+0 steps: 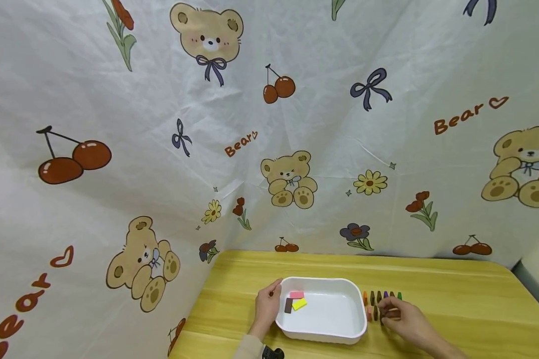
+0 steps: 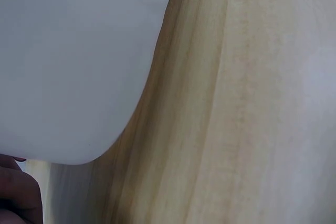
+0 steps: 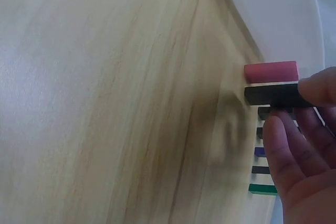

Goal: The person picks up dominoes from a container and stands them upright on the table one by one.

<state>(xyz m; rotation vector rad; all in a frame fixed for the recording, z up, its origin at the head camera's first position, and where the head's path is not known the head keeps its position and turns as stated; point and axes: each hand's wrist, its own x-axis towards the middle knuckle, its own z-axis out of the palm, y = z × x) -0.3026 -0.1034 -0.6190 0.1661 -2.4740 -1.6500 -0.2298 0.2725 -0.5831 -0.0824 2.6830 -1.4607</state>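
A white rectangular tray [image 1: 321, 336] stands on the table, with a pink block [image 1: 297, 294], a dark brown block [image 1: 288, 305] and a yellow block [image 1: 299, 304] lying flat at its left end. My left hand [image 1: 267, 304] holds the tray's left side by the rim; its curled fingers [image 2: 20, 190] show at the corner of the left wrist view. Right of the tray, my right hand [image 1: 403, 319] pinches a dark, domino-like block [image 3: 275, 96] between thumb and fingers, close beside a pink standing block [image 3: 271, 72]. The fingers partly hide the blocks behind.
Two rows of small upright blocks stand by the tray's right side. The back row runs from an orange block [image 1: 365, 297] through dark and purple ones to a green block [image 1: 400, 295]. A bear-printed cloth [image 1: 323, 124] hangs behind the wooden table [image 1: 475, 299].
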